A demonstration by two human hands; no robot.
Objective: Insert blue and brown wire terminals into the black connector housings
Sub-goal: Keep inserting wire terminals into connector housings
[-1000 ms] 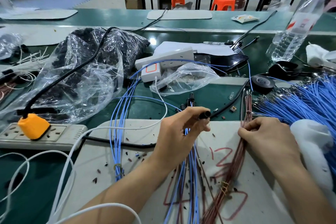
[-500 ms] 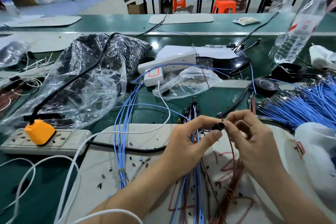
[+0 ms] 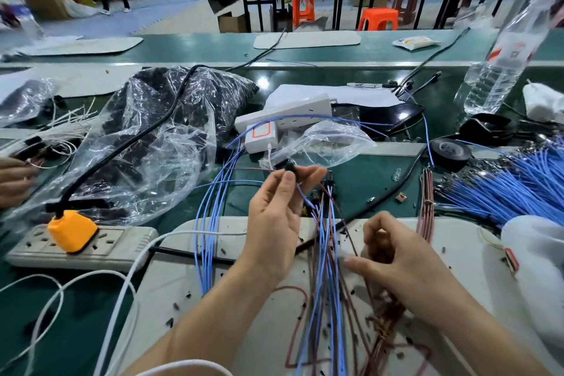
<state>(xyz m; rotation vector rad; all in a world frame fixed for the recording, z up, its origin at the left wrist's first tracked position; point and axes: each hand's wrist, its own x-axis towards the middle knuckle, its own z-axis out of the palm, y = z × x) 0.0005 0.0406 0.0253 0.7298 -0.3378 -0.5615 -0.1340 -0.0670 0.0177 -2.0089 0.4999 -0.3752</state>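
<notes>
Several loose blue and brown terminal wires (image 3: 326, 299) lay along the pale grey work mat (image 3: 457, 253), running from 6 o'clock up toward the centre, apparently so the next one could be drawn out without untangling. At 5 o'clock the right hand (image 3: 396, 259) hung low over this bundle with its fingers curled among the brown strands. Blur hid whether it pinched one or only sorted through them.

The hands were well apart. Near the centre, the left hand (image 3: 271, 217) was up off the mat, pinching a small black connector housing (image 3: 288, 168) between thumb and fingertips. A blue wire (image 3: 302, 194) trailed down from it toward the bundle. Held that high, the housing was probably being checked for an empty cavity, and I judged a brown terminal was due next.

At 3 o'clock a tied bunch of brown wires (image 3: 427, 207) and a large heap of blue wires (image 3: 503, 189) sat as stock near the right hand. At 9 o'clock lay a grey power strip (image 3: 122, 243) carrying an orange plug (image 3: 71, 230). Behind it, at 10 o'clock, was a clear plastic bag of black parts (image 3: 152, 143), likely spare housings. Farther off stood a black tape roll (image 3: 450, 150) at 2 o'clock and a clear water bottle (image 3: 494, 82) at 1 o'clock.
</notes>
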